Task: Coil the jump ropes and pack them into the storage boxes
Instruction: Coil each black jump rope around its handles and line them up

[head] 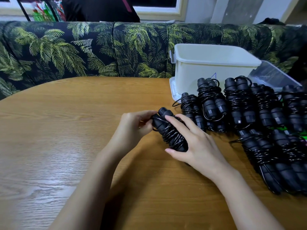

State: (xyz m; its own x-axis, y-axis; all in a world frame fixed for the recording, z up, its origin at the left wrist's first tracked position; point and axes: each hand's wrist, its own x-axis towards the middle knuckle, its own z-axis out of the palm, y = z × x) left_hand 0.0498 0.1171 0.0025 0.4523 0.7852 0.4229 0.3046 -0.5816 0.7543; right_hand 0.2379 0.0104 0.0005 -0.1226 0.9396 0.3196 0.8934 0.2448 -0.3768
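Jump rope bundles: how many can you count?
8 jump rope bundles: one in both hands, five in a row before the white box, two nearer at right; others may be hidden.

The white storage box (207, 68) stands upright, open-topped. Before it and to its right lie coiled jump ropes (239, 103), black cords wound round paired handles. Front-left of the box, another wound jump rope (172, 138) sits tilted, gripped by the left hand (132, 125) and right hand (196, 143).
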